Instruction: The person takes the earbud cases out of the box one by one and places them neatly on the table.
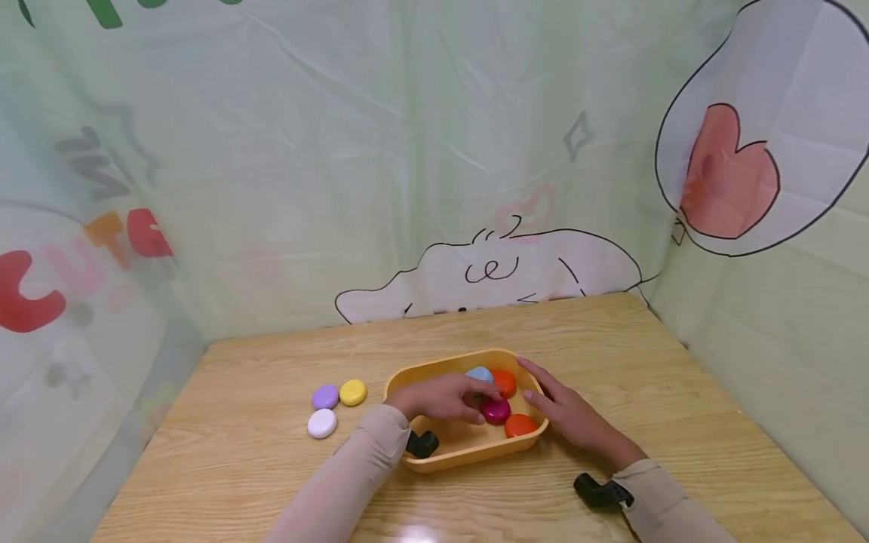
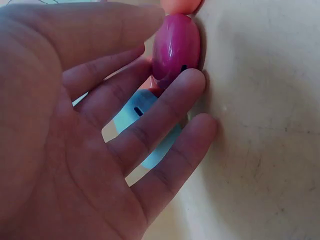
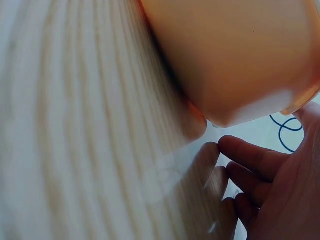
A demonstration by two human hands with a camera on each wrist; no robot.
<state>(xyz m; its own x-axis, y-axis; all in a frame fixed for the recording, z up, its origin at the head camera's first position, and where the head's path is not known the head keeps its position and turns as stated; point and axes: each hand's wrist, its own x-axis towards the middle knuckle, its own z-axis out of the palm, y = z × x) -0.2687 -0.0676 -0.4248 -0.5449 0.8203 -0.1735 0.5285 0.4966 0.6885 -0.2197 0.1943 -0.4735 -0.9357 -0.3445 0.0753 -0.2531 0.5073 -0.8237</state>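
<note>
Centrally, low in the head view, the left hand (image 1: 443,397), loosely spread, is by the magenta disc (image 1: 496,412) in the orange tray (image 1: 471,455); the right hand (image 1: 578,416), unclenched, touches the tray's right end. Only the left wrist view shows that disc's 1 dark slot (image 2: 184,66).

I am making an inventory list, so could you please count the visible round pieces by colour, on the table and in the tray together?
Red-orange pieces: 2
Magenta piece: 1
Light blue piece: 1
Purple piece: 1
Yellow piece: 1
White piece: 1
Total: 7 visible
</note>
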